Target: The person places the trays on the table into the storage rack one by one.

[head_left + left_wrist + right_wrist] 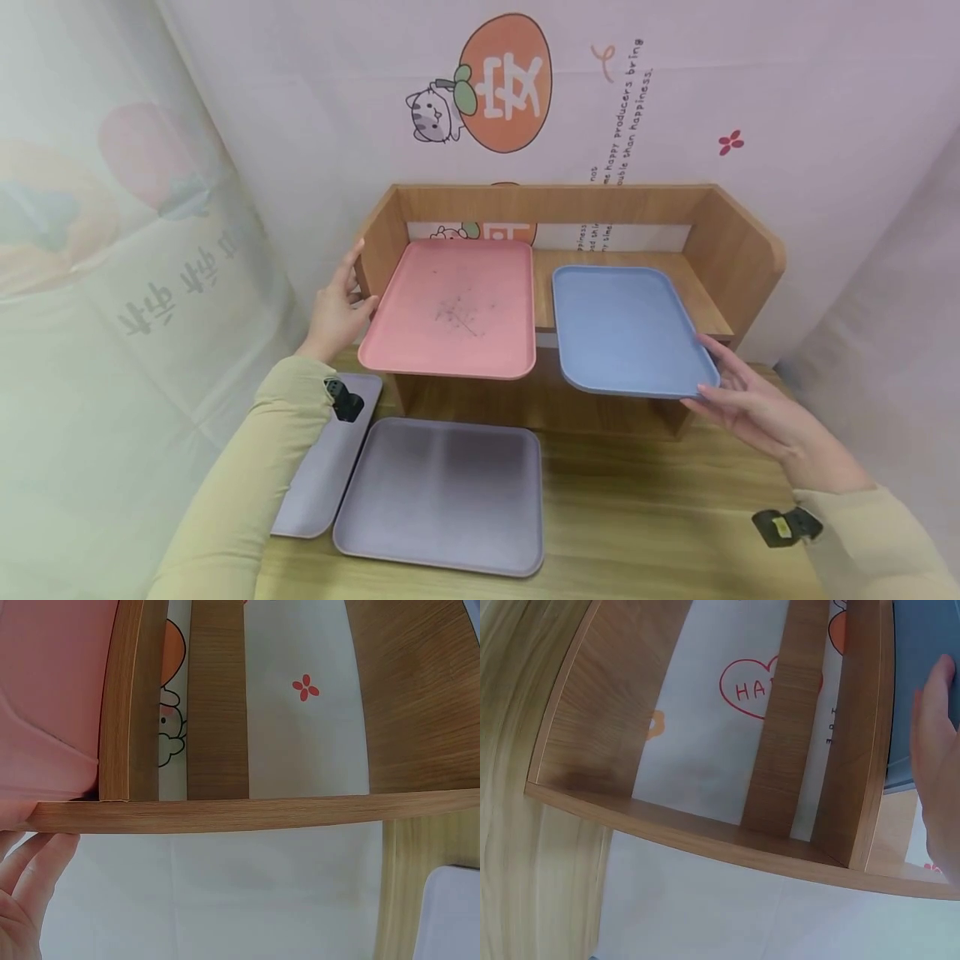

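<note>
A pink tray (457, 308) with a faint plant print lies on the upper board of a wooden shelf (555, 204), its near edge jutting forward. My left hand (337, 308) touches the outer side of the shelf's left panel, its thumb beside the tray's left edge; in the left wrist view its fingers (45, 866) reach the panel from outside. To the right, a blue tray (630, 329) overhangs the shelf front. My right hand (750, 404) holds its near right corner. In the right wrist view, part of this hand (939, 765) lies against the blue tray.
A greyish-purple tray (442, 496) lies on the wooden table (660, 508) before the shelf. Another purple tray (330, 467) lies left of it, partly hidden by the left sleeve. Behind the shelf hangs a printed white cloth (322, 108). The shelf's side panels (742, 258) rise beside the trays.
</note>
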The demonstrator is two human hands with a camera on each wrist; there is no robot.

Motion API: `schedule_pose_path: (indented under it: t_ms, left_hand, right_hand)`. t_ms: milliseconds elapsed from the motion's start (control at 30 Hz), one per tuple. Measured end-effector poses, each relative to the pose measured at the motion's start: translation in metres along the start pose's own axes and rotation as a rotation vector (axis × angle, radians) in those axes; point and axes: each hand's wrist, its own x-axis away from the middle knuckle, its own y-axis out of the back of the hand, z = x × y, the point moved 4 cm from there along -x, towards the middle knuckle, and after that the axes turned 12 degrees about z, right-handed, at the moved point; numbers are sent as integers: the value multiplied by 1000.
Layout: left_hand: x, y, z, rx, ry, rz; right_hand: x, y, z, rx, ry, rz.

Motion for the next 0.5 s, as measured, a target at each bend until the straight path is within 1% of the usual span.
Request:
schedule_pose_path:
  t_ms: [100,233,400,500]
  left_hand:
    - [0,0,0,7,-1,3]
    - [-1,1,0,22,-7,3]
    - [-1,1,1,23,1,7]
    - [-1,0,2,18,8,10]
  right_hand:
    - [-1,3,0,-37,15,-10]
    - [-4,7,0,-42,19,-68]
    - [-9,11,0,-42,7,-165]
    - [-13,13,2,-4,-8,-227]
